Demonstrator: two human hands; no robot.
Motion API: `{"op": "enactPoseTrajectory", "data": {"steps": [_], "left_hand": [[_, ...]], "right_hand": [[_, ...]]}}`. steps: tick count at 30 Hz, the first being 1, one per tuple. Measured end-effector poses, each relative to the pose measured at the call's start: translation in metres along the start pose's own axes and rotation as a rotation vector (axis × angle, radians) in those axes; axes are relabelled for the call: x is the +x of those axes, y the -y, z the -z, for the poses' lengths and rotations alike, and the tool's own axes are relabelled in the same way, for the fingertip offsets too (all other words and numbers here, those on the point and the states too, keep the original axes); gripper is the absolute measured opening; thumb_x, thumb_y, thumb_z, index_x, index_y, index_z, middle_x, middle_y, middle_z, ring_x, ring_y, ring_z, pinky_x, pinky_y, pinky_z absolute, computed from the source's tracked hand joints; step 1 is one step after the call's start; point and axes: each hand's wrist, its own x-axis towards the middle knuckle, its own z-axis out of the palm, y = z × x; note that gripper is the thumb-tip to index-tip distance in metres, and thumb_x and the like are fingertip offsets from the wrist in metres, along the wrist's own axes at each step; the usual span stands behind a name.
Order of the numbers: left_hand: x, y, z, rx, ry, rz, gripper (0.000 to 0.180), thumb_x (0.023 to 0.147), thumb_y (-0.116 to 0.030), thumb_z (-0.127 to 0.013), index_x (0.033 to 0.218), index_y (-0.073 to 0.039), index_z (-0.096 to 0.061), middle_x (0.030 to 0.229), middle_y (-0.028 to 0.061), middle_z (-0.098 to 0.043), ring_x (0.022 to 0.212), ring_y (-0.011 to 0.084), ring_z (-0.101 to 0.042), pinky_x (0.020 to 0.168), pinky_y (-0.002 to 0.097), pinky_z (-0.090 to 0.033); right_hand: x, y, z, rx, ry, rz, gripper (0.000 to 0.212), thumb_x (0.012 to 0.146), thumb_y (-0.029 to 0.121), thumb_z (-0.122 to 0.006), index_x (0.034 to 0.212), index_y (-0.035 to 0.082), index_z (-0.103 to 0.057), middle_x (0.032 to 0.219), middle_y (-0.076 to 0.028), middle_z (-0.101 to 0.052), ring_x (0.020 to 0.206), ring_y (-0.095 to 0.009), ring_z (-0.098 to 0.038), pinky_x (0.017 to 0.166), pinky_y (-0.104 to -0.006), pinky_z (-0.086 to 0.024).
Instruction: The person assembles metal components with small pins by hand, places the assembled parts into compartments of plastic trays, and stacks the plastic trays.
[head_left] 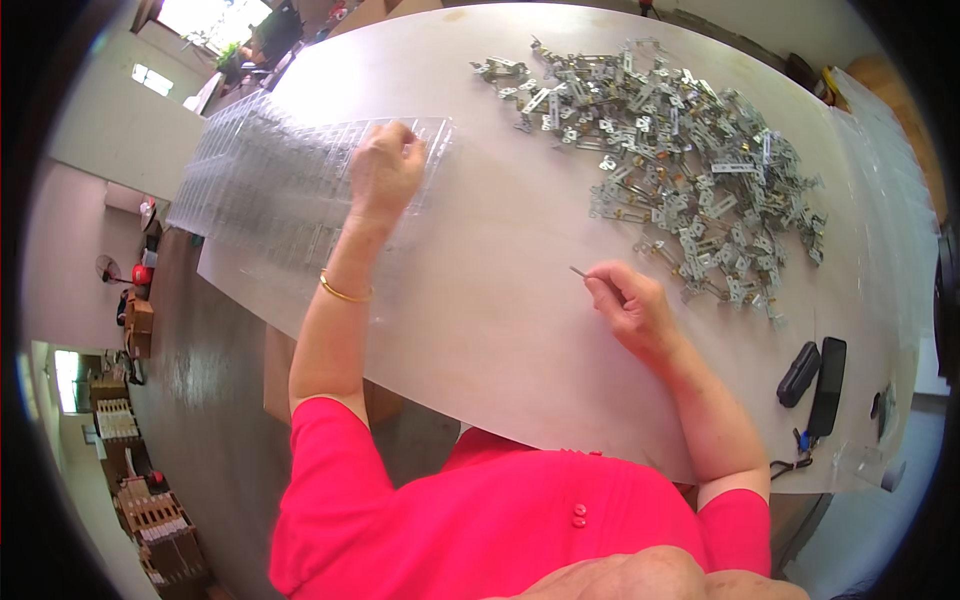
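My left hand point(385, 168), with a gold bangle on its wrist, is over the right end of the clear plastic compartment trays point(235, 165). Its fingers are curled in; whatever they may hold is hidden. My right hand point(632, 308) is at the middle of the table, thumb and forefinger pinched on a thin metal rod-like piece point(577, 271) that points left. To the far right of this hand spreads a loose pile of small metal bracket parts point(715, 150), silver with some brass-coloured bits.
The pale table point(490, 340) has a curved edge near my body. On its right lie a black case point(798, 375), a black phone-like slab point(827, 388) and keys point(803, 440). Clear plastic sheeting point(885, 200) runs along the right edge. Cardboard boxes point(140, 325) stand on the floor at left.
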Motion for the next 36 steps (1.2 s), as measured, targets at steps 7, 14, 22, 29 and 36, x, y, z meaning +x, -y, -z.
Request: {"op": "enactPoseTrajectory", "data": {"steps": [7, 14, 22, 29, 36], "left_hand": [[-0.039, -0.105, -0.058, -0.371, 0.220, -0.224, 0.018, 0.086, -0.018, -0.074, 0.091, -0.001, -0.069, 0.086, 0.0146, -0.067, 0.076, 0.0259, -0.065, 0.071, 0.0368, -0.053], [-0.044, -0.141, -0.083, -0.455, 0.607, 0.096, 0.041, 0.088, -0.034, -0.073, 0.092, 0.006, -0.069, 0.078, 0.0123, -0.067, 0.069, 0.0187, -0.062, 0.065, 0.0331, -0.051], [-0.048, -0.128, -0.062, -0.705, 0.829, 0.375, 0.033, 0.088, -0.029, -0.070, 0.089, 0.003, -0.068, 0.075, 0.0028, -0.060, 0.065, 0.0094, -0.053, 0.057, 0.0253, -0.044], [-0.064, -0.089, -0.024, -0.433, 0.845, 0.338, 0.031, 0.088, -0.026, -0.068, 0.087, 0.004, -0.067, 0.072, 0.0042, -0.059, 0.064, 0.0100, -0.054, 0.058, 0.0259, -0.045], [-0.078, -0.105, -0.035, -0.353, 0.459, -0.045, 0.031, 0.087, -0.028, -0.070, 0.093, 0.002, -0.067, 0.092, 0.0164, -0.067, 0.081, 0.0275, -0.064, 0.074, 0.0380, -0.052]], "right_hand": [[-0.003, -0.003, 0.003, 0.109, 0.061, 0.008, 0.006, 0.094, 0.008, -0.067, 0.098, 0.004, -0.066, 0.070, -0.006, -0.061, 0.059, -0.011, -0.055, 0.055, -0.0278, -0.046], [-0.003, -0.002, 0.005, 0.183, 0.082, 0.016, 0.006, 0.095, 0.009, -0.066, 0.099, 0.004, -0.066, 0.070, -0.005, -0.060, 0.059, -0.010, -0.053, 0.054, -0.0280, -0.044], [-0.003, -0.004, 0.006, 0.182, 0.072, 0.034, 0.006, 0.095, 0.009, -0.067, 0.096, 0.004, -0.065, 0.070, -0.007, -0.062, 0.058, -0.012, -0.055, 0.056, -0.0298, -0.045], [-0.002, -0.006, 0.003, 0.249, 0.074, -0.026, 0.005, 0.096, 0.009, -0.066, 0.098, 0.004, -0.065, 0.070, -0.001, -0.060, 0.062, -0.008, -0.055, 0.057, -0.0270, -0.046], [0.000, -0.008, 0.002, 0.359, -0.031, -0.108, 0.005, 0.099, 0.010, -0.064, 0.101, 0.005, -0.065, 0.073, 0.002, -0.060, 0.065, -0.005, -0.055, 0.058, -0.0225, -0.045]]}}
